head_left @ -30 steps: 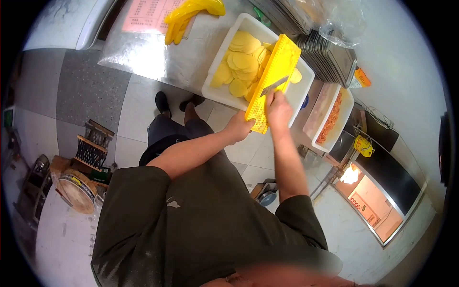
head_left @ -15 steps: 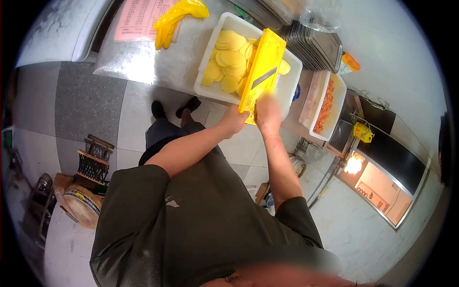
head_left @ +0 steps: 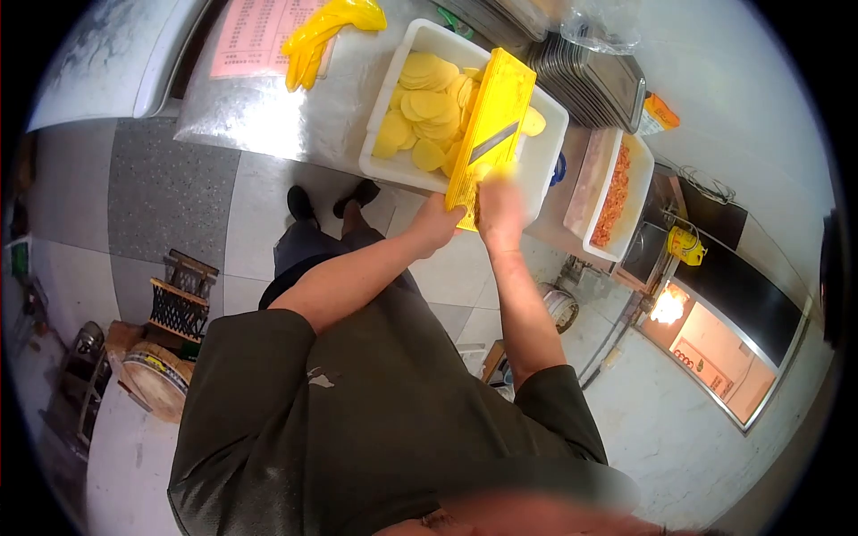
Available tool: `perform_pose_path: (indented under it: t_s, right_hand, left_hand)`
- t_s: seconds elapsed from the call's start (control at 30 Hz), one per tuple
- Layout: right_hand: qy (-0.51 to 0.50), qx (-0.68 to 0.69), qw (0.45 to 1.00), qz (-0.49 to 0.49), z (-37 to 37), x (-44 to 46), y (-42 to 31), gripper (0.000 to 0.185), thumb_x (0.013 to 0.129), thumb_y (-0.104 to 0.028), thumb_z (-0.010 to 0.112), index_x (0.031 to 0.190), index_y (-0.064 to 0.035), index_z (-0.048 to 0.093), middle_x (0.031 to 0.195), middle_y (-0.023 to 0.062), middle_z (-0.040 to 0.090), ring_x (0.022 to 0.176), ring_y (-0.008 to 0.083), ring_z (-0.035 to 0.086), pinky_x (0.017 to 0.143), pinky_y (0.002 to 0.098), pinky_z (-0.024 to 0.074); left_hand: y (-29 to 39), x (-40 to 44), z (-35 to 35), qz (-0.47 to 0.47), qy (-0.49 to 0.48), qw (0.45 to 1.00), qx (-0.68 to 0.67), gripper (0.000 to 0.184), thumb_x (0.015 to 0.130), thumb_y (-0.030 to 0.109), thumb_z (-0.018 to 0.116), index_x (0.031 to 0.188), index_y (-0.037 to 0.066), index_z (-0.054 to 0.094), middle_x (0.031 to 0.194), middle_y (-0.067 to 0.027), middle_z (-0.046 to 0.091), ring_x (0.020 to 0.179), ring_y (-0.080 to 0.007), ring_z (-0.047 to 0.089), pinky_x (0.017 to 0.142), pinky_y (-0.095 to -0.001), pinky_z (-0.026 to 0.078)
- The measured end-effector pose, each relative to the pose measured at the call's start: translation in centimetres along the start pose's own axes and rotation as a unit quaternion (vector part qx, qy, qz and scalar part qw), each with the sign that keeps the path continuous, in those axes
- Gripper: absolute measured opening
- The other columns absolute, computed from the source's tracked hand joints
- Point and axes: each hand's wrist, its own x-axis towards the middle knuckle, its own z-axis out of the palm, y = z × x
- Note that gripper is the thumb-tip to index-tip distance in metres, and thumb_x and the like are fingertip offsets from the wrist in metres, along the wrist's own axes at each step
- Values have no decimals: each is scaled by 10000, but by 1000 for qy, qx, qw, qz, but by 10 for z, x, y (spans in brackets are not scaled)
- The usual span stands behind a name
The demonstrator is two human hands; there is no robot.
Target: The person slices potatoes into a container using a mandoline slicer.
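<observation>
Lowered along the slicer (head_left: 499, 98), our right hand (head_left: 502, 214) clasps a potato (head_left: 495, 171).
Our left hand (head_left: 436, 223) clamps the slicer's end, likely so slices (head_left: 431, 107) drop into the tub (head_left: 543, 161).

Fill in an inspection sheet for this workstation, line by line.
Surface: metal table, shiny, with strong glare near its edge.
Job's things: yellow slicer slanting across the white tub; round yellow slices heaped inside the tub.
Clutter: yellow gloves overlapping a pink printed sheet; stacked metal trays beyond the tub.
Left grip: bare hand, closed on the slicer's near end.
Right grip: bare hand, on the slicer nearer the person than the blade, at a yellow piece; fingers blurred.
Cables: thin looped strands near the wall; type unclear.
Surroundings: tiled floor; bright glow at right, source unclear.
</observation>
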Motion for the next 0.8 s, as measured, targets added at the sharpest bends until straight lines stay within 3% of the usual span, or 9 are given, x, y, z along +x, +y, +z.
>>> perform_pose_path:
  t_s: [0.2,0.27,0.4,0.8]
  right_hand:
    - [40,-73,991,-108,-8,11,-8,107,858,-150,729,879,-58,678,824,109,626,789,300,634,714,391,540]
    - [7,-92,993,-77,-8,13,-10,134,868,-179,721,822,-81,641,768,92,601,721,285,621,640,389,527]
    - [23,-119,986,-115,1,16,-4,203,878,-203,710,761,-99,580,691,72,565,626,270,602,538,386,499]
    - [60,-118,984,-116,0,28,-14,266,860,-193,730,715,-94,531,662,82,567,585,286,595,503,400,486]
  left_hand:
    - [8,-6,-1,-1,13,1000,26,409,927,197,619,1161,-119,506,1128,-208,603,882,-243,663,690,-330,579]
    - [13,-11,-1,0,14,1000,26,413,924,200,620,1159,-120,508,1122,-211,605,864,-246,665,686,-333,578]
    - [21,-10,-5,-36,-19,999,25,442,922,160,627,1255,-85,473,1216,-153,558,1032,-204,616,795,-314,589]
    - [21,-11,-5,-46,-31,998,16,393,929,152,614,1225,-80,499,1180,-156,591,1009,-213,631,798,-330,590]
